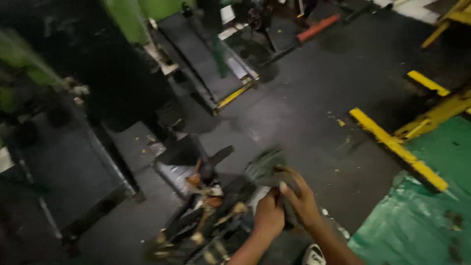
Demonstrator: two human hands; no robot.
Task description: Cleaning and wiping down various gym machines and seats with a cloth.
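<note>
The item in my hands is a dark grey, rag-like bundle [267, 169], blurred, lying lower centre of the frame above a heap of dark tools with wooden handles [206, 216]. My left hand [269, 216] is a closed fist clamped on its lower end. My right hand [299, 196] curls over it from the right, fingers wrapped round and thumb raised. Both forearms enter from the bottom edge, angled up and left. The bundle's long axis runs from my hands toward the upper left. The dark floor [304, 108] lies beyond, with a yellow-edged green platform [422, 216] at lower right.
</note>
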